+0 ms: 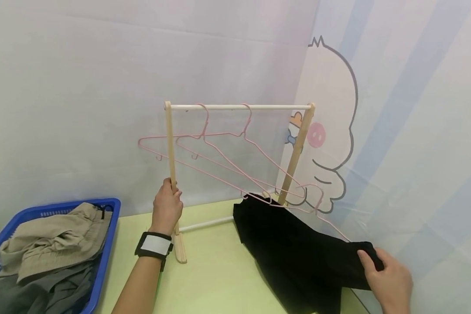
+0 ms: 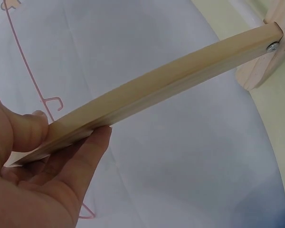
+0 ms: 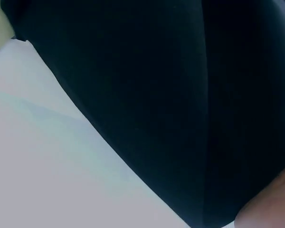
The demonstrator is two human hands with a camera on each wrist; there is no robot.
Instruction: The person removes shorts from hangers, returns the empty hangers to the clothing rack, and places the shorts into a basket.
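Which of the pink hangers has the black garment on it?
The lowest pink hanger, off the rail and carrying the black garment gripped by the right hand; the other two hang bare.

Fingers [image 2: 92, 142] around wooden post [image 2: 180, 78]

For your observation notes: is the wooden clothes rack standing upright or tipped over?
Upright. The wooden rack stands on the table, its top bar level, while the left hand grips one post.
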